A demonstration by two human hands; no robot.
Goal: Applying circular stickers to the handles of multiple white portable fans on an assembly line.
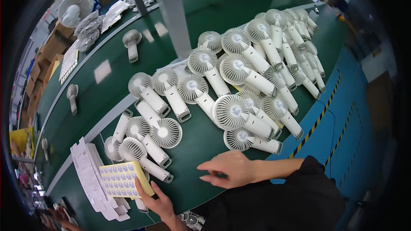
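Observation:
My left hand (pixel 159 202) grips a yellow sheet of small round stickers (pixel 120 180) by its right edge, fingers closed on it. The sheet is tilted over a few white handheld fans. Over the table's front edge, my right hand (pixel 229 169) points left with thumb and forefinger apart, and nothing shows between them. Just beyond it lies a white fan (pixel 257 142) with a pale blue sticker on its hub. To the left, another fan (pixel 166 133) has a plain hub. Several fans with stickered hubs are heaped at the right, one large fan (pixel 233 111) nearest.
Flattened white cartons (pixel 87 175) lie beside the sticker sheet. A grey metal post (pixel 171 17) rises from the green table (pixel 192 134). Single fans ride on the green belt beyond, one fan (pixel 132 45) near the post. Yellow-black tape (pixel 319 119) marks the blue floor.

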